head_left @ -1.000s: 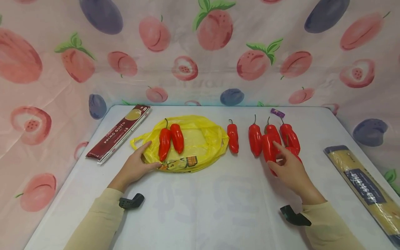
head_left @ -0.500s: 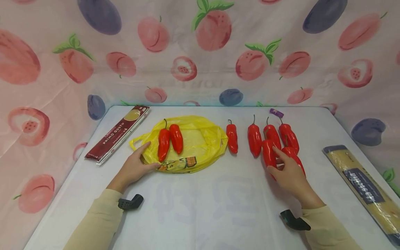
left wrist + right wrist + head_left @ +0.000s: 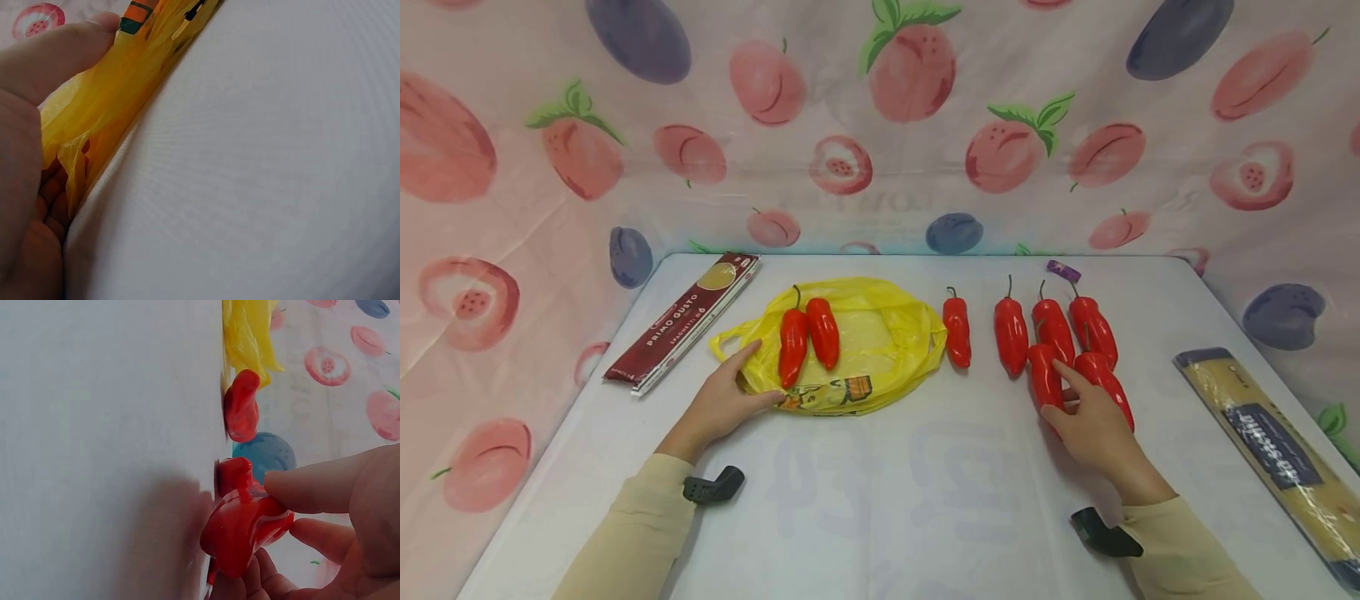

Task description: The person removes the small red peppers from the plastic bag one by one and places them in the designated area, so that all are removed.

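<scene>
My right hand pinches a glossy red chili pepper between thumb and fingers, low over the table among other peppers. In the right wrist view the held pepper shows its blunt tip toward the camera. My left hand grips the near left side of a yellow plastic bag; plastic lies between its thumb and curled fingers. Two red peppers, one with a long stem and another beside it, lie on the bag's left half.
Right of the bag lies one pepper, then another. More peppers cluster around my right hand, with a small purple packet behind. Spaghetti packs flank the table: a maroon one left, a clear-and-blue one right.
My right hand has drawn the held pepper slightly toward me and lower, apart from the pepper behind it. The left hand and the bag stay put.
</scene>
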The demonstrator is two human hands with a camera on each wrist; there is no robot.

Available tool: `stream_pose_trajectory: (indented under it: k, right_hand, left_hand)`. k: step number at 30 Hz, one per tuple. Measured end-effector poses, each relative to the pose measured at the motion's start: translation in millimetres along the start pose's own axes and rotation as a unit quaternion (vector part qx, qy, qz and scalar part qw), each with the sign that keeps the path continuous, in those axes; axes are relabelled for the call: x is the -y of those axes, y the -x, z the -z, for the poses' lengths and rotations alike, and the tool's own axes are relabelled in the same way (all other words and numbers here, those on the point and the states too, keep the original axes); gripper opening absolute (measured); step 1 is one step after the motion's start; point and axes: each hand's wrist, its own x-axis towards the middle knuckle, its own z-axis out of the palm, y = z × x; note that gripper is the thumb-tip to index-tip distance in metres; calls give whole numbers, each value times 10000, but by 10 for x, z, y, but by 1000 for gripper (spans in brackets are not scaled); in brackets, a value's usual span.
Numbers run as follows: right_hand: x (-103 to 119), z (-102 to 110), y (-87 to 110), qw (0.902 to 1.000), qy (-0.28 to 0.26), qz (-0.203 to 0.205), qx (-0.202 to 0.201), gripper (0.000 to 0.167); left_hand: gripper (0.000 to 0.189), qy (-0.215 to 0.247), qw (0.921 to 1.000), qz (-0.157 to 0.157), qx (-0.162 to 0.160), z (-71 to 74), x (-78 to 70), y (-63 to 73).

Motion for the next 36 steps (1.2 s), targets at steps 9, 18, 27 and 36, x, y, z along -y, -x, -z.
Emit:
stream_pose_trajectory:
  k: [9, 18, 27, 36]
  right_hand:
    - [-11, -2, -21, 9999, 60, -75, 45, 86]
    - [9, -4, -33, 9999, 100, -123, -40, 87]
    - [10, -15, -49, 9998, 84, -139, -123, 85]
    - [43, -16, -60, 9995, 47, -242, -198, 84]
  left_hand:
    - [107, -16, 10000, 9, 25, -7, 1, -8]
    - [107, -32, 10000, 56, 31, -4, -3, -14]
    - [107, -23, 10000, 70, 31, -5, -7, -6]
    - [108, -37, 10000, 79, 32, -5, -11, -5]
